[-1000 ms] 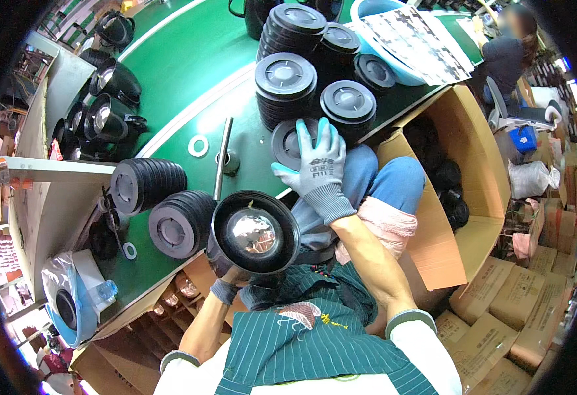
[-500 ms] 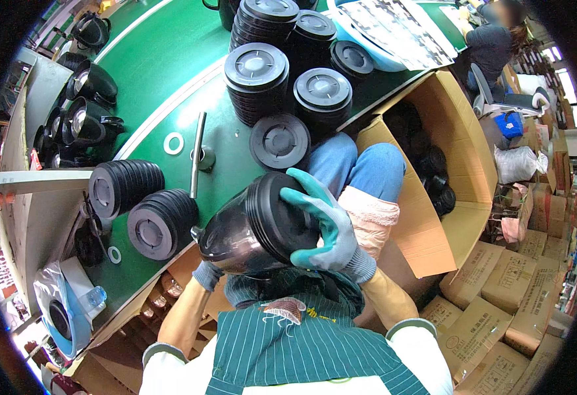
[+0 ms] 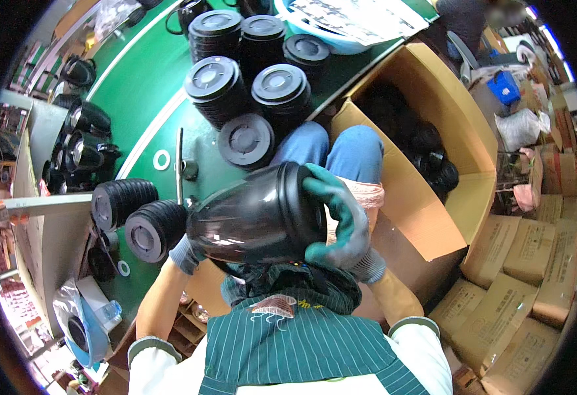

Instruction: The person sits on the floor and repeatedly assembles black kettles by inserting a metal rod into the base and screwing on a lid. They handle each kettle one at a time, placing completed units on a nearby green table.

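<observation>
A glossy black jug (image 3: 242, 214) lies sideways above my lap, its broad ringed end toward the right. My right hand (image 3: 346, 220), in a grey-green glove, curls its fingers and thumb round the black cap (image 3: 301, 210) at that end. At the jug's other end is my left hand (image 3: 186, 253); mostly its knitted grey cuff shows, and the fingers are hidden by the jug it holds. Beyond the jug, a single black lid-like disc (image 3: 246, 139) rests on the green table. Two stacks of ribbed black discs (image 3: 145, 238) lie on their sides to the left.
Stacks of black discs (image 3: 212, 79) stand on the green table (image 3: 150, 85), near a metal rod (image 3: 180, 164) and white ring (image 3: 161, 160). An open carton (image 3: 433, 243) of black parts stands at right, with closed cartons (image 3: 492, 316) beyond. Black jugs (image 3: 81, 155) line the left.
The view has shifted a little. The jug lies more level, and fewer rings show at its right end. My right hand's fingers have curled further round that end.
</observation>
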Demonstrator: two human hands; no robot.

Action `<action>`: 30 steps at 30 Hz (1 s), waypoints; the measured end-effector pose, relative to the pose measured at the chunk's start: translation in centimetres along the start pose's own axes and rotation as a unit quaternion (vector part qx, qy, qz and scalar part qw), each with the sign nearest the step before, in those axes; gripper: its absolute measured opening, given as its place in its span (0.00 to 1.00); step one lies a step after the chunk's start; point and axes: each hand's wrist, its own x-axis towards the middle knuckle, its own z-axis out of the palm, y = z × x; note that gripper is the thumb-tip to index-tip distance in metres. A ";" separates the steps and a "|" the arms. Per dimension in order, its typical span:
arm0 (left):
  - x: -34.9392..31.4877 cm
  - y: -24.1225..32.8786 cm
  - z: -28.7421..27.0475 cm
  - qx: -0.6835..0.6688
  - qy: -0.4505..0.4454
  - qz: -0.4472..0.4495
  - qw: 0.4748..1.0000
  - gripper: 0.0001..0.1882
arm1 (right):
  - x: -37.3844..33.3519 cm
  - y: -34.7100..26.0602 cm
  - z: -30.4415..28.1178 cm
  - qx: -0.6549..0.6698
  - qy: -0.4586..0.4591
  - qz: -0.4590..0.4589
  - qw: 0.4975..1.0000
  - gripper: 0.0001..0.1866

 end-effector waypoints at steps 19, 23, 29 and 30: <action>1.1 16.5 14.4 0.674 0.200 0.429 0.567 0.18 | -1.7 4.2 -0.7 0.230 0.010 0.108 0.967 0.51; 0.0 16.9 12.6 0.668 0.211 0.407 0.586 0.20 | -2.9 8.1 -3.2 0.347 -0.106 0.225 0.904 0.51; -0.5 4.1 1.9 0.189 0.240 0.192 0.933 0.27 | 3.8 0.1 1.1 -0.093 -0.055 -0.141 0.984 0.49; -0.2 6.9 4.9 0.290 0.262 0.250 0.886 0.24 | 3.9 -1.2 1.4 -0.051 -0.052 -0.093 0.993 0.46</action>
